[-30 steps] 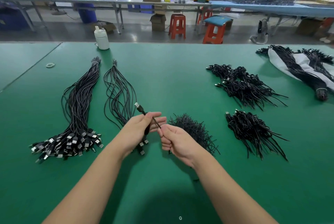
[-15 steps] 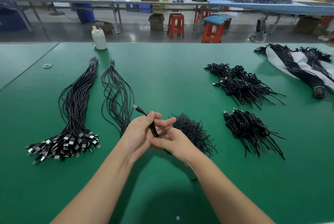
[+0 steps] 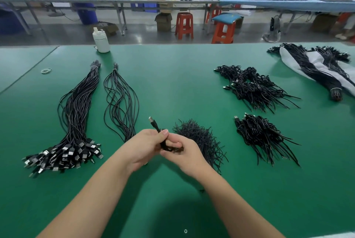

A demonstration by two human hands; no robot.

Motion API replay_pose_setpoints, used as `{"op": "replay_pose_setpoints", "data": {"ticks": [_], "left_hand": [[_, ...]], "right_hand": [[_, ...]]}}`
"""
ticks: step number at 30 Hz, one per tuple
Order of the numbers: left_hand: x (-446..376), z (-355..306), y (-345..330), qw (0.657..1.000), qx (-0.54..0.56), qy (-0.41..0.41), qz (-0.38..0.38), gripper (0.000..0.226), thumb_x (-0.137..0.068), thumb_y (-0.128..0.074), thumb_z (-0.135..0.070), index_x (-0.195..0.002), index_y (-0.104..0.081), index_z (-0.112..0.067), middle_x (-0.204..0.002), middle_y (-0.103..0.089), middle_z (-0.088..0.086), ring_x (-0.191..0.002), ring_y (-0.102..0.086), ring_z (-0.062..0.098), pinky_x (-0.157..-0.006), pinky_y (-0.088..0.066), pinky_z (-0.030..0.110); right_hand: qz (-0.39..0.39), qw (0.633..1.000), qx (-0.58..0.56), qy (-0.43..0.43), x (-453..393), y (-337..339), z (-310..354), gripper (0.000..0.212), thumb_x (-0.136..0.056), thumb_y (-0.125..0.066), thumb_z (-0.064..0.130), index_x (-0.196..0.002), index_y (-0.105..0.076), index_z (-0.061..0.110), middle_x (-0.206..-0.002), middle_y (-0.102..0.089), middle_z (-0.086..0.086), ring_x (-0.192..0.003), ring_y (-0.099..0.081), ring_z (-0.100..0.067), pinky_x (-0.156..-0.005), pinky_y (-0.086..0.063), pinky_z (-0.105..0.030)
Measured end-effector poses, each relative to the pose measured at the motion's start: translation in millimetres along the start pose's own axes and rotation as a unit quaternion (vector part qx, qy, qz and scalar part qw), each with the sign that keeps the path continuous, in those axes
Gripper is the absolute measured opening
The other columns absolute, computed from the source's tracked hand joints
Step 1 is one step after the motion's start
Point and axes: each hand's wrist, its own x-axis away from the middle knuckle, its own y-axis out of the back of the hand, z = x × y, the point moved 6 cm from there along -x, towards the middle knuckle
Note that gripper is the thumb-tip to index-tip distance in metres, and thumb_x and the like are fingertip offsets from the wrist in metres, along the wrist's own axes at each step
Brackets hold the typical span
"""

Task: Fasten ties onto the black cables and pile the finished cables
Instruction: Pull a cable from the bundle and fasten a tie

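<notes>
Gripping a folded cable [image 3: 154, 124] above the mat [image 3: 172, 84], left hand [image 3: 143, 148] curled round it, right hand [image 3: 185, 153] pinching a tie at its middle; risk: loops springing loose if either hold slackens.

Cables and ties spread across the table [image 3: 172, 84]

Two long bundles [image 3: 76, 114] lie at the left, side by side; the bottle [image 3: 101, 40] stands behind them at the far edge; the tie heap [image 3: 199, 137] sits mid-table, just right of the hands; two piles [image 3: 257, 136] lie right of it, one behind the other.
</notes>
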Motion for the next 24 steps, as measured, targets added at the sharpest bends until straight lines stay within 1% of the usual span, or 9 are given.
{"op": "replay_pose_setpoints", "data": {"ticks": [2, 4, 6, 8, 11, 14, 18, 21, 24], "left_hand": [[-1, 1, 6, 0.983, -0.148, -0.018, -0.109, 0.038, -0.105, -0.045, -0.024, -0.088, -0.073, -0.006, -0.093, -0.076, 0.013, -0.095, -0.07, 0.032, -0.094, -0.054, 0.04], [2, -7, 9, 0.92, -0.339, -0.043, -0.193, 0.041, -0.105, -0.043, -0.034, -0.083, -0.07, -0.013, -0.085, -0.07, 0.008, -0.086, -0.067, 0.031, -0.08, -0.054, 0.04], [5, -12, 7, 0.841, -0.488, -0.07, -0.223, 0.047, -0.105, -0.034, -0.04, -0.07, -0.053, -0.014, -0.074, -0.054, 0.003, -0.078, -0.06, 0.03, -0.068, -0.042, 0.037], [4, -8, 7, 0.808, -0.544, -0.069, -0.217, 0.048, -0.105, -0.026, -0.042, -0.067, -0.041, -0.017, -0.069, -0.048, 0.001, -0.073, -0.055, 0.029, -0.066, -0.034, 0.035], [-1, 1, 10, 0.862, -0.465, -0.063, -0.192, 0.048, -0.103, -0.034, -0.049, -0.069, -0.047, -0.018, -0.066, -0.057, 0.0, -0.064, -0.054, 0.018, -0.058, -0.036, 0.035], [-3, 0, 15, 0.898, -0.391, -0.098, -0.175, 0.033, -0.096, -0.05, -0.052, -0.081, -0.06, -0.024, -0.067, -0.06, -0.003, -0.064, -0.055, 0.013, -0.065, -0.044, 0.032], [-3, -3, 13, 0.885, -0.413, -0.127, -0.174, 0.029, -0.087, -0.067, -0.048, -0.075, -0.064, -0.021, -0.051, -0.051, -0.014, -0.049, -0.045, 0.002, -0.051, -0.036, 0.017], [-6, -6, 10, 0.866, -0.456, -0.12, -0.167, 0.027, -0.087, -0.068, -0.04, -0.072, -0.065, -0.017, -0.053, -0.053, -0.01, -0.048, -0.043, 0.004, -0.051, -0.036, 0.018], [-11, -7, 9, 0.852, -0.488, -0.1, -0.16, 0.023, -0.089, -0.065, -0.033, -0.069, -0.062, -0.02, -0.057, -0.056, -0.008, -0.05, -0.045, 0.005, -0.05, -0.036, 0.017]], "right_hand": [[-0.018, 0.993, 0.109, 0.033, -1, 4, 8, 0.027, -0.088, -0.068, 0.007, -0.114, -0.067, 0.017, -0.088, -0.068, 0.014, -0.076, -0.059, 0.003, -0.073, -0.045, -0.013], [-0.006, 0.968, 0.242, 0.061, -1, 4, 12, 0.025, -0.095, -0.062, 0.016, -0.12, -0.062, 0.015, -0.102, -0.065, 0.0, -0.093, -0.06, -0.015, -0.083, -0.046, -0.029], [0.021, 0.951, 0.303, 0.052, -1, 2, 10, 0.025, -0.101, -0.053, 0.022, -0.123, -0.055, 0.013, -0.11, -0.058, -0.006, -0.098, -0.057, -0.025, -0.087, -0.045, -0.038], [0.046, 0.94, 0.336, 0.031, 2, -1, 9, 0.02, -0.105, -0.043, 0.025, -0.119, -0.049, 0.013, -0.109, -0.052, -0.008, -0.092, -0.058, -0.031, -0.082, -0.046, -0.045], [0.06, 0.929, 0.364, 0.017, 8, -2, 8, 0.016, -0.106, -0.035, 0.025, -0.107, -0.044, 0.012, -0.102, -0.049, -0.01, -0.083, -0.057, -0.036, -0.075, -0.045, -0.05], [0.06, 0.93, 0.361, 0.019, 12, -2, 10, 0.02, -0.107, -0.033, 0.027, -0.104, -0.044, 0.011, -0.101, -0.053, -0.01, -0.086, -0.058, -0.036, -0.078, -0.046, -0.049], [0.072, 0.929, 0.364, 0.0, 11, 0, 11, 0.021, -0.106, -0.031, 0.024, -0.112, -0.048, 0.012, -0.109, -0.058, -0.011, -0.095, -0.061, -0.037, -0.083, -0.049, -0.047], [0.085, 0.932, 0.351, -0.029, 8, 0, 6, 0.022, -0.105, -0.033, 0.024, -0.112, -0.05, 0.011, -0.11, -0.058, -0.011, -0.098, -0.06, -0.036, -0.086, -0.049, -0.047], [0.105, 0.954, 0.275, -0.052, 6, -4, -1, 0.023, -0.104, -0.04, 0.023, -0.117, -0.052, 0.009, -0.117, -0.058, -0.012, -0.107, -0.057, -0.031, -0.094, -0.045, -0.046]]}}
